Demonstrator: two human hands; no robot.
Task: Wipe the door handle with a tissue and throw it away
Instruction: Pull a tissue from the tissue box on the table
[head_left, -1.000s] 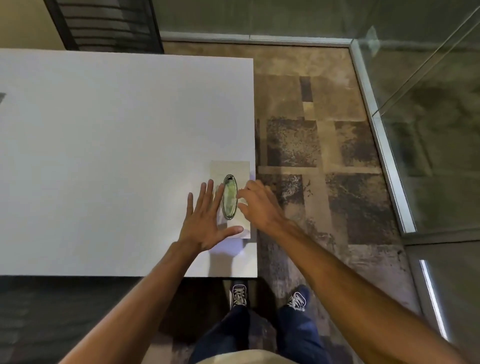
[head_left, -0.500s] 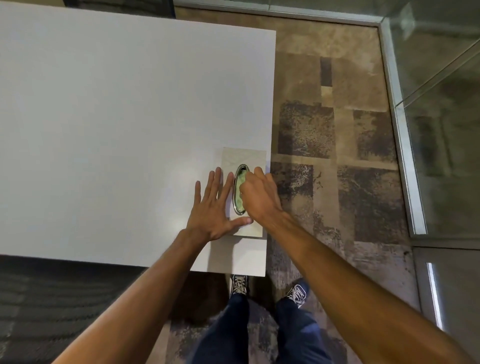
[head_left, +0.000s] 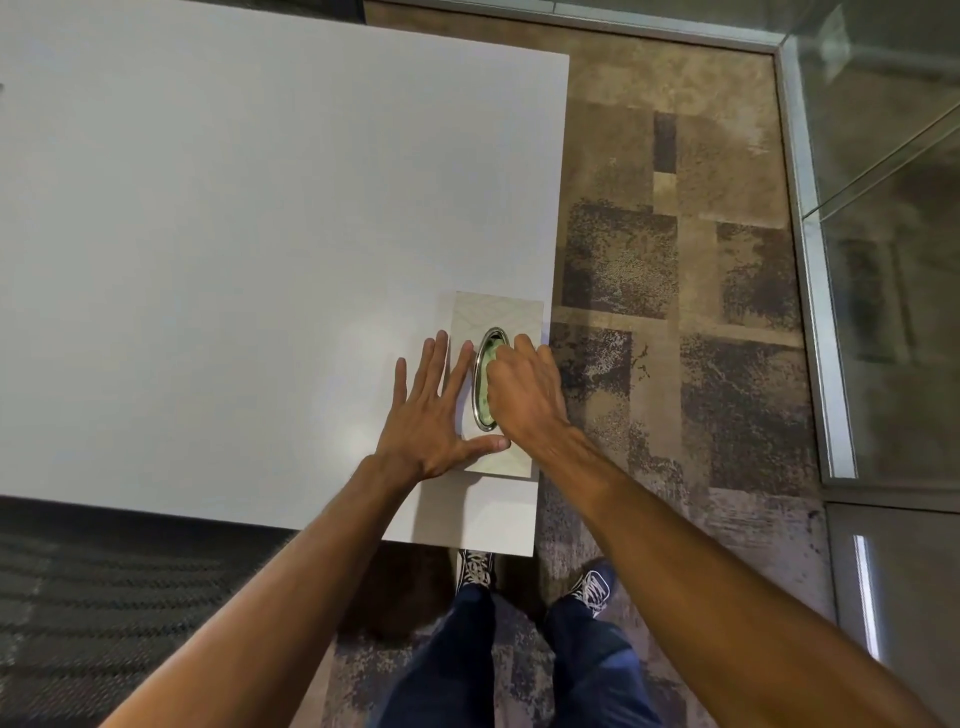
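Right hand (head_left: 524, 395) has pinched into tissue box (head_left: 493, 312) slot.

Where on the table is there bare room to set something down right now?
The white table is bare left of and beyond the tissue box. Crowded at its near right corner: the left hand lies flat beside the box, and the right hand reaches into its oval opening.

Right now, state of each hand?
Left hand: open, flat on the tissue box.
Right hand: fingers curled into the box's oval opening; grip cannot be told.
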